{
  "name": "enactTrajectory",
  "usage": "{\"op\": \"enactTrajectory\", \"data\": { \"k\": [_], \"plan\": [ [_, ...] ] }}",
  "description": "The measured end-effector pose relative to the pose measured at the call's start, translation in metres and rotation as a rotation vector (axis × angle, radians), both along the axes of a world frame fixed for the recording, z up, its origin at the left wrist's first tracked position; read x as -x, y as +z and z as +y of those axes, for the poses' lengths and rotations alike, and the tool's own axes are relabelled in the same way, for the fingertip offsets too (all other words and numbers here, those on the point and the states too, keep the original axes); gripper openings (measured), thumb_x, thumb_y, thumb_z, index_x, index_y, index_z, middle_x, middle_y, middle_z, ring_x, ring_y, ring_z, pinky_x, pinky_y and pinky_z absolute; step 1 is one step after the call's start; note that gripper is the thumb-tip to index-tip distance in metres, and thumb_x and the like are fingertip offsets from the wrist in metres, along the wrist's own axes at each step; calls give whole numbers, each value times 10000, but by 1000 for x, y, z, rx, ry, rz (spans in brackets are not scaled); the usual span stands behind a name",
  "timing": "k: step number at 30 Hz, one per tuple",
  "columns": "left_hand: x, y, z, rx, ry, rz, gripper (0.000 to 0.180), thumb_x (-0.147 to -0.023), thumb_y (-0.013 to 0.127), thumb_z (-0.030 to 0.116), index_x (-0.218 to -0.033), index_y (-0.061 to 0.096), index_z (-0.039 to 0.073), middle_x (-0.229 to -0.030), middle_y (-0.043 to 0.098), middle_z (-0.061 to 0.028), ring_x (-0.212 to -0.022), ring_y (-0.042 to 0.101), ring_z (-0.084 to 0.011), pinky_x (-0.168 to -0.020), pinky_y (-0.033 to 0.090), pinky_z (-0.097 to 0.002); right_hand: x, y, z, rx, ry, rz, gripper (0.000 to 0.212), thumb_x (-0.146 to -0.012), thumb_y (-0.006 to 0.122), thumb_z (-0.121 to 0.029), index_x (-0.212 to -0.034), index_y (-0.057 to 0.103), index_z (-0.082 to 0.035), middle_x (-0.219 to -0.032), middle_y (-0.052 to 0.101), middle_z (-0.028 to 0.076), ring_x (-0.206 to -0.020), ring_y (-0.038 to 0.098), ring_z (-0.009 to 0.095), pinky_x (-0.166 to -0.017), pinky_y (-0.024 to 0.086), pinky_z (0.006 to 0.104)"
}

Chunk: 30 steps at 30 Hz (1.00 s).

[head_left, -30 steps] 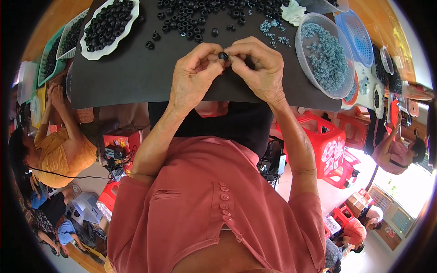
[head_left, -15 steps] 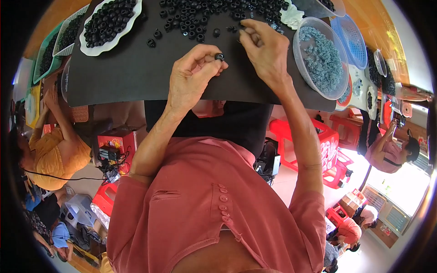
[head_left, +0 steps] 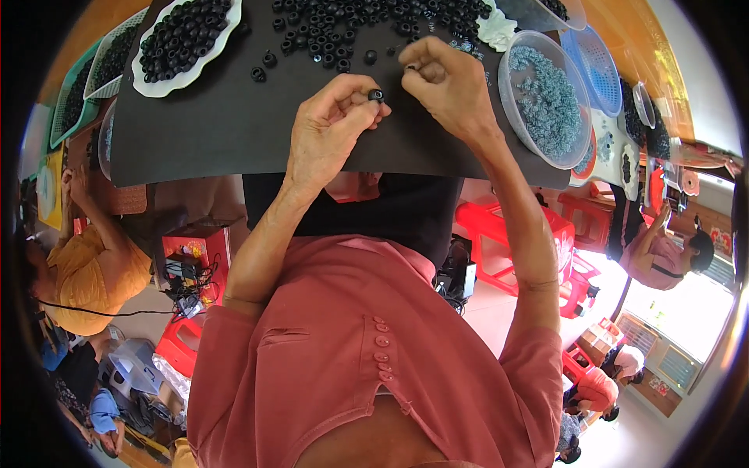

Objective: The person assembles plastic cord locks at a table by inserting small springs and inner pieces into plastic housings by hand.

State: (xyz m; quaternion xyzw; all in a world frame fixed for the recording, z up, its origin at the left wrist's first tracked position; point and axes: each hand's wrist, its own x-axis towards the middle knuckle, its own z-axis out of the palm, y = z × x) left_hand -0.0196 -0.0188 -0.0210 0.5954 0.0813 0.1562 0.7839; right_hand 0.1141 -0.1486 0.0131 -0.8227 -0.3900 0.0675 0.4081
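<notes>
My left hand [head_left: 331, 129] pinches a small black ring-shaped part [head_left: 376, 95] between thumb and fingertips, just above the black mat [head_left: 234, 129]. My right hand [head_left: 445, 86] is a little to the right and farther forward, its fingers curled near a small grey piece [head_left: 409, 68] at its fingertips; whether it grips that piece is unclear. A loose pile of black ring parts [head_left: 367, 17] lies on the mat just beyond both hands.
A white dish of black parts [head_left: 183, 35] sits at the far left. A clear tub of grey-blue pieces [head_left: 546, 97] stands to the right, with a blue basket [head_left: 597, 66] behind it. Other people sit at the left and the right, beside red stools.
My right hand moved from touching the left hand out toward the pile, then drew back slightly. My left hand kept the black ring part and shifted a little.
</notes>
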Motion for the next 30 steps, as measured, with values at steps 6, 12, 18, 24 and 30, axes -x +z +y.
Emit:
{"op": "enactTrajectory", "data": {
  "k": [6, 12, 18, 24, 30],
  "plan": [
    [-2, 4, -4, 24, 19, 6, 147, -871, 547, -29, -1004, 610, -23, -806, 619, -39, -773, 599, -95, -709, 487, -223, 19, -17, -14, -384, 14, 572, 129, -860, 568, 9, -938, 670, 13, -883, 658, 21, -712, 603, 96, -651, 504, 223],
    [-3, 4, -6, 29, 50, 1, 145, -871, 545, -30, -1001, 610, -23, -795, 615, -34, -773, 598, -92, -701, 485, -221, 30, -4, -13, -439, 117, 647, 141, -866, 583, 37, -968, 678, 16, -969, 660, 55, -812, 630, 99, -715, 520, 222],
    [-2, 3, -5, -36, 41, 18, 143, -867, 563, -15, -1002, 611, -14, -801, 617, -16, -769, 591, -78, -699, 478, -212, 29, -5, -13, -430, 146, 628, 140, -853, 612, 40, -969, 687, 17, -946, 662, 45, -827, 630, 98, -754, 520, 226],
    [-3, -1, -5, -22, 37, 4, 161, -854, 578, -3, -1012, 609, -11, -814, 629, -17, -795, 608, -71, -707, 478, -199, 20, -4, -15, -389, 225, 473, 148, -849, 614, 40, -975, 687, 11, -934, 661, 54, -842, 636, 108, -763, 519, 226],
    [-3, -2, -4, -30, 21, 24, 179, -854, 573, -1, -1029, 608, -13, -831, 641, -23, -806, 614, -70, -711, 481, -198, 21, 4, -13, -383, 251, 554, 145, -836, 602, 62, -953, 675, 20, -939, 659, 58, -851, 637, 114, -759, 527, 237]
  ]
}}
